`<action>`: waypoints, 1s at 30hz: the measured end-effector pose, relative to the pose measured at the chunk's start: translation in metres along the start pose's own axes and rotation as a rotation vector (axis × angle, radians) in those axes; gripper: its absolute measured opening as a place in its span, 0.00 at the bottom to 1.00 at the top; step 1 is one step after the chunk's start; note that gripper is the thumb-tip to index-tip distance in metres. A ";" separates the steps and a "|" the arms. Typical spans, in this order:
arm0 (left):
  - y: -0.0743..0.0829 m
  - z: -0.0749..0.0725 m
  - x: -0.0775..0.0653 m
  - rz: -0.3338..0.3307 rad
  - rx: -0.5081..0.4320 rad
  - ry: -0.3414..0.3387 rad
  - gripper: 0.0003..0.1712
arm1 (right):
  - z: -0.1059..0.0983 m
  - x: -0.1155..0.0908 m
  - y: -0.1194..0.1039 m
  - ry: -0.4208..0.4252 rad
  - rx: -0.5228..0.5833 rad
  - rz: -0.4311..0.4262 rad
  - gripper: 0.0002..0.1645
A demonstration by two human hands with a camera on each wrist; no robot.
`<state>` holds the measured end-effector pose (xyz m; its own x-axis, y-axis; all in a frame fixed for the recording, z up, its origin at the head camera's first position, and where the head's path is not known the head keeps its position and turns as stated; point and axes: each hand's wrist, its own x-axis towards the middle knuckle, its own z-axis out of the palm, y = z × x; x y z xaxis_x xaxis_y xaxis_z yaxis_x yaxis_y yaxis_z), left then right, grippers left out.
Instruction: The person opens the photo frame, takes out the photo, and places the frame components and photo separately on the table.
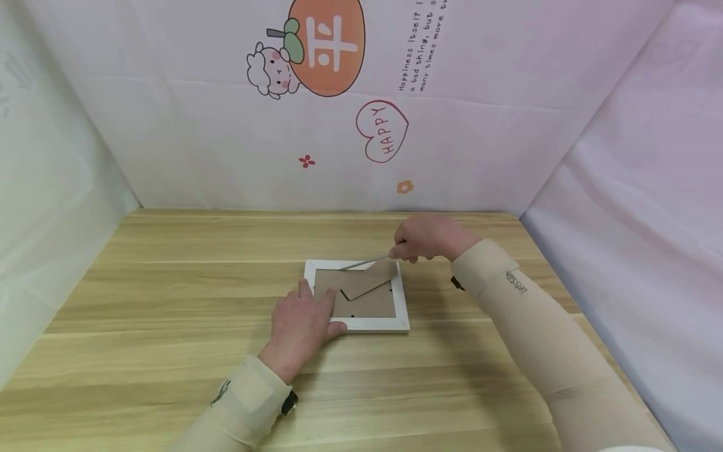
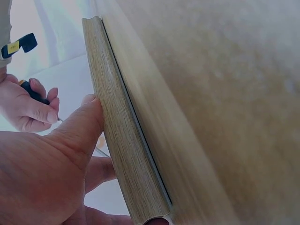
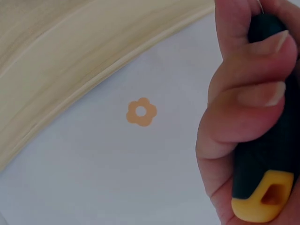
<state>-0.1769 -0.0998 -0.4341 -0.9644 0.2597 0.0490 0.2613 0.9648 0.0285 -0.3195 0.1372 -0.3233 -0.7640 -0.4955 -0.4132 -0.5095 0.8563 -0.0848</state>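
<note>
A white picture frame [image 1: 375, 324] lies back side up on the wooden table, with its brown backing board [image 1: 373, 307] and cut-out stand flap in view. At the frame's near left corner my left hand [image 1: 299, 323] holds it, thumb along the near edge and fingers over the border and board. The left wrist view shows that thumb against the frame's wood-grained side [image 2: 117, 112]. My right hand [image 1: 426, 237] grips a screwdriver [image 3: 265, 154] by its dark handle with a yellow end. Its thin metal shaft slants left, the tip at the board's far edge.
The wooden table [image 1: 169, 301] runs back to a white printed cloth [image 1: 214, 144]. More cloth hangs along the left and right sides. Dark wrist straps [image 1: 289, 403] show at both sleeves.
</note>
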 end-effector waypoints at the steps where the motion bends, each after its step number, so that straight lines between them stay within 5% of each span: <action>1: 0.000 0.000 0.000 0.002 -0.001 0.005 0.46 | -0.002 0.002 0.001 -0.012 0.003 0.000 0.18; 17: 0.000 0.002 0.001 0.000 0.000 -0.003 0.46 | -0.014 0.019 0.011 -0.120 0.107 0.044 0.21; 30: 0.004 -0.004 0.001 -0.023 -0.016 -0.041 0.46 | 0.016 -0.009 0.021 0.055 0.074 0.014 0.22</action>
<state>-0.1763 -0.0960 -0.4303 -0.9710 0.2391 0.0076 0.2392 0.9699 0.0452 -0.3166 0.1621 -0.3357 -0.7924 -0.4888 -0.3648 -0.4695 0.8707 -0.1468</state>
